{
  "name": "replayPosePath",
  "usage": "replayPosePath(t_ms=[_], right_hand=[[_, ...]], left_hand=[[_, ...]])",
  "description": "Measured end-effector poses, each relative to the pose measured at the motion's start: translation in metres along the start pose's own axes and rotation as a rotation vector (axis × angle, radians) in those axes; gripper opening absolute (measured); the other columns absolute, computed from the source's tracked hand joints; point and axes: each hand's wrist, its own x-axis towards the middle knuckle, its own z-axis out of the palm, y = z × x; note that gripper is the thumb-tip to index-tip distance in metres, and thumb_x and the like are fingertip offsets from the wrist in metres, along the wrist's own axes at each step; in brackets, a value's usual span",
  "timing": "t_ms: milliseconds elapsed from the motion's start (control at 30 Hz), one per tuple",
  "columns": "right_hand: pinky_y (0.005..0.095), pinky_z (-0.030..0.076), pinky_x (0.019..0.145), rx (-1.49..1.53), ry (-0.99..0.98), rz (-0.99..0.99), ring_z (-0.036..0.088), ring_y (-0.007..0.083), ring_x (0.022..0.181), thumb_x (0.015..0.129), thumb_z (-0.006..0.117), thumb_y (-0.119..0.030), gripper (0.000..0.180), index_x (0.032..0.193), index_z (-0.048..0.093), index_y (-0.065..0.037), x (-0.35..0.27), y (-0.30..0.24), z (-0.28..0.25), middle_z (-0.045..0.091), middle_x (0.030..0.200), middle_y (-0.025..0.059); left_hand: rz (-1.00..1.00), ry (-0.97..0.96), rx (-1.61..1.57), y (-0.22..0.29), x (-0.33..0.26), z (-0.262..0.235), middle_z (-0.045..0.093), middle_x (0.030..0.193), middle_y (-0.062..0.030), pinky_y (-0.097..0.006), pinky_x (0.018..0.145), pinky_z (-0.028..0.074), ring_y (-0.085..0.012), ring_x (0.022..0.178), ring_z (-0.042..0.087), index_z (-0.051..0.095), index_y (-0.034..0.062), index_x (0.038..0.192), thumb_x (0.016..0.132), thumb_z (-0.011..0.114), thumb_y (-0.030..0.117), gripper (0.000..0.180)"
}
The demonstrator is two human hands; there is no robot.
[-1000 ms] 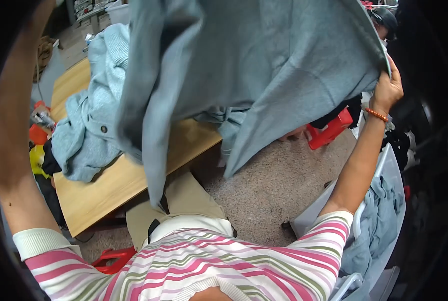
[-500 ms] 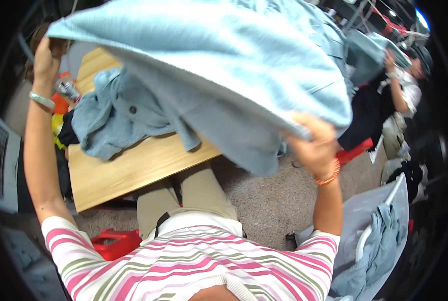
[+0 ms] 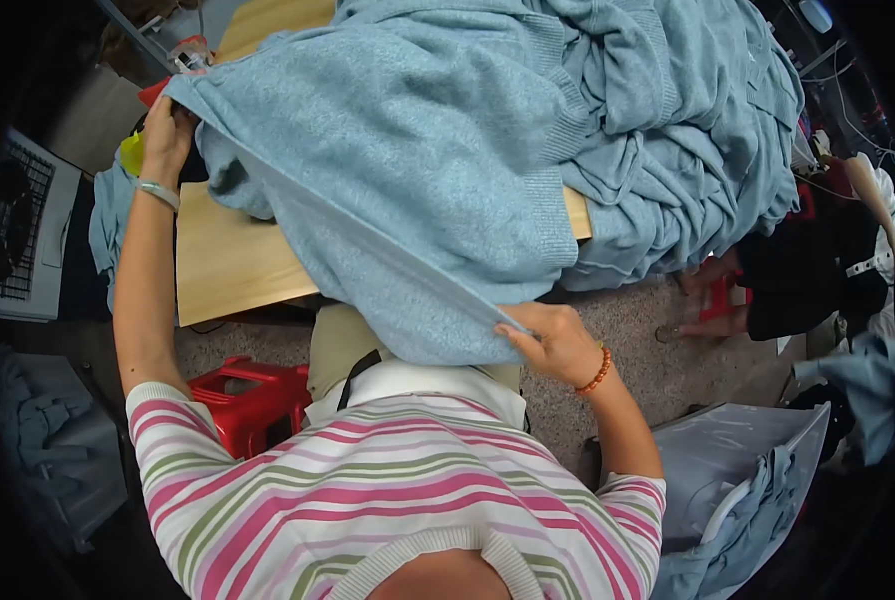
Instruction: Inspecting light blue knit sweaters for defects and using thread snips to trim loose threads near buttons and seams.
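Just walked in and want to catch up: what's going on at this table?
A person in a striped top holds a light blue knitted sweater spread out by one edge, left hand gripping one corner up high, right hand pinching the other lower down. It hangs over a wooden table, beside a pile of similar blue garments. A red stool stands below.

I see a wooden table (image 3: 229, 262) carrying a heap of blue garments (image 3: 667, 130) that spreads over its far and right side. A blue sweater (image 3: 417, 170) drapes across its near edge. On the speckled floor (image 3: 627, 320) beneath stands a red stool (image 3: 252, 395).
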Motion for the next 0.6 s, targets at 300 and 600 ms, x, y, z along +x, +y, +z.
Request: replayPosePath(t_ms=[300,600], right_hand=[[0.0262,0.048,0.065,0.229,0.123,0.218,0.058,0.0084,0.072,0.092,0.061,-0.012,0.021,0.107,0.067,0.002,-0.018,0.03,-0.023,0.068,0.08,0.0084],[0.0183,0.024,0.053,0.252,0.712,0.288,0.033,-0.0008,0.064,0.097,0.058,-0.015,0.022,0.103,0.067,0.003,-0.052,0.083,-0.102,0.046,0.072,-0.0114]], left_hand=[[-0.003,0.02,0.191,0.005,-0.005,0.062,0.066,0.11,-0.0022,-0.024,0.08,0.046,-0.0118,0.094,0.06,0.062,0.0033,0.118,0.098,0.044,0.019,0.031],[0.507,-0.216,0.945,0.028,-0.006,0.107,0.061,0.078,0.0002,-0.026,0.069,0.044,-0.0084,0.076,0.053,0.064,0.0022,0.107,0.096,0.052,0.029,0.031]])
